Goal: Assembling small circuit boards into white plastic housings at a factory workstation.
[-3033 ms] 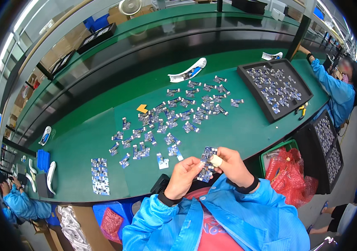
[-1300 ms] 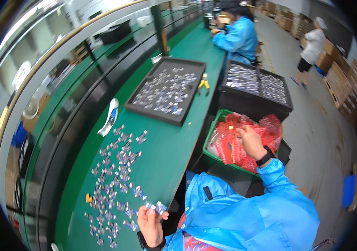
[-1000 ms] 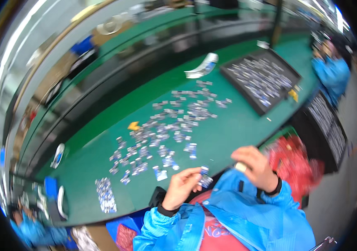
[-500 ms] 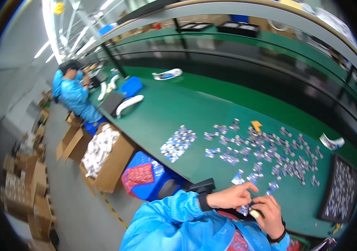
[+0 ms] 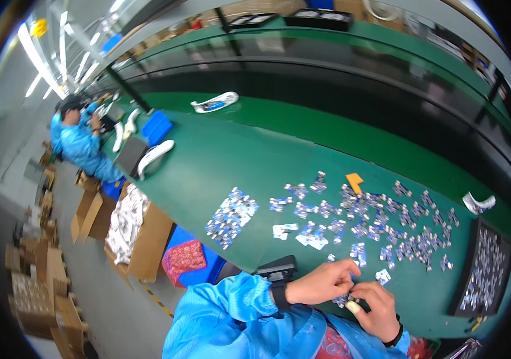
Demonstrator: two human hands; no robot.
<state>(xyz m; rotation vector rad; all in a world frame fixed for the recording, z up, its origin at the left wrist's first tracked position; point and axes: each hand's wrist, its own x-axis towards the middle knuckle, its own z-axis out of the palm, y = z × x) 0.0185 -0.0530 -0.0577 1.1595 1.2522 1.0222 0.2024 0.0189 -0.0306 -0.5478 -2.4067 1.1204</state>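
My left hand (image 5: 322, 282), with a black band at the wrist, reaches in from the left with its fingers curled over a small blue circuit board with metal parts (image 5: 343, 300). From the other side my right hand (image 5: 377, 306) meets it, thumb and fingers closed at the same board; a pale cover sits on one of its digits. The fingers hide most of the board. Just beyond the hands, a single small board (image 5: 383, 276) lies on the green table (image 5: 207, 155). Many similar boards (image 5: 381, 221) are scattered farther off, and a neat cluster (image 5: 231, 216) lies to the left.
A black tray (image 5: 457, 302) of small parts stands at the right, near a white curved shell (image 5: 478, 204). An orange piece (image 5: 354, 182) lies among the boards. A black device (image 5: 279, 268) sits at the table edge. Left are a carton (image 5: 150, 248) of white parts and a co-worker (image 5: 82, 140).
The view has swung, shifting the table's far left end leftward. Both hands stay together at the small board, their fingers slightly rearranged.
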